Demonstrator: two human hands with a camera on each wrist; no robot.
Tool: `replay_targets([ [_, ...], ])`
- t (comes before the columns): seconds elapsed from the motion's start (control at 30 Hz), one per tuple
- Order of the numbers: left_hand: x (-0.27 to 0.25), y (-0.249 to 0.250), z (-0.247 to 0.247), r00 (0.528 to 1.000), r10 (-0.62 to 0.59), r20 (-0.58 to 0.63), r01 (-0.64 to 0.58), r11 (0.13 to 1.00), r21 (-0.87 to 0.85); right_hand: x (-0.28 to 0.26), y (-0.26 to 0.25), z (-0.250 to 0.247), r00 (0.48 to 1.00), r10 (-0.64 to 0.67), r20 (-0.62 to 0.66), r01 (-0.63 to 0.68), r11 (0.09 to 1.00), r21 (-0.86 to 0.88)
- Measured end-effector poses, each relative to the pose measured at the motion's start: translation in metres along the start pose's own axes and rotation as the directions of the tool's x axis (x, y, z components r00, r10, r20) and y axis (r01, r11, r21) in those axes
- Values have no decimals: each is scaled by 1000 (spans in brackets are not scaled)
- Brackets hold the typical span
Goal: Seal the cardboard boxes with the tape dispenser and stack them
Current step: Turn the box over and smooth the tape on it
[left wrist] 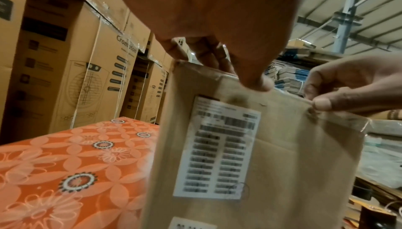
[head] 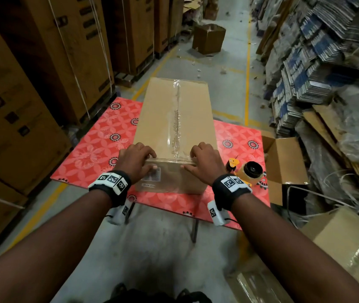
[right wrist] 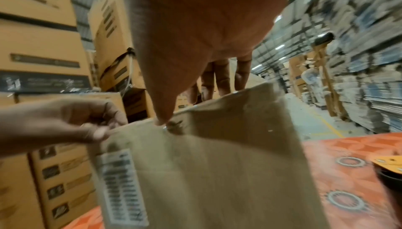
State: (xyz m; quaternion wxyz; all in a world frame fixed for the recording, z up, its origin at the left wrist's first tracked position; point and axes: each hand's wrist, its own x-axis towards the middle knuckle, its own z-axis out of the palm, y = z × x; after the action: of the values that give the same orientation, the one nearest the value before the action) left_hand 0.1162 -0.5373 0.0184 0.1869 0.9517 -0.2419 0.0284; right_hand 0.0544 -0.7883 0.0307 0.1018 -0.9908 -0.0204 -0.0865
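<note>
A long cardboard box [head: 174,119] lies lengthwise on the red floral table [head: 95,149], clear tape running along its top seam. My left hand [head: 152,161] and right hand [head: 188,161] both grip its near top edge, fingers curled on top and thumbs on the front face over a strip of tape. A white label [head: 153,174] sits under the left thumb. The left wrist view shows the left hand [left wrist: 234,72] on the box [left wrist: 282,164]; the right wrist view shows the right hand [right wrist: 191,103]. The yellow tape dispenser [head: 246,171] lies on the table just right of my right wrist.
An open empty carton [head: 283,162] stands off the table's right edge, and a taped box [head: 344,243] sits lower right. Tall stacked cartons [head: 21,106] wall the left side. Piles of flattened cardboard [head: 305,73] line the right. A loose box [head: 209,38] sits in the aisle.
</note>
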Motion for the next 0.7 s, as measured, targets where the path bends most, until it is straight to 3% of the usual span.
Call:
replay_targets([
  [0.2,-2,-19,-2,1000,-20,-3,20,998,-55,-4,-18,16,995,43,-91,-38,998,56],
  [0.37,-3,-29,-4,999,44,9,-42,984,-172,3,-31,14,997,61,-43,-61,998,4],
  [0.53,-5,-43,0,995,29,-97,-56,955,-291,12,-52,19,998,57,-38,-59,997,-54],
  [0.7,-17,-31,6,943,-279,-182,125,803,-583,8,-53,24,993,90,-72,-92,995,-23],
])
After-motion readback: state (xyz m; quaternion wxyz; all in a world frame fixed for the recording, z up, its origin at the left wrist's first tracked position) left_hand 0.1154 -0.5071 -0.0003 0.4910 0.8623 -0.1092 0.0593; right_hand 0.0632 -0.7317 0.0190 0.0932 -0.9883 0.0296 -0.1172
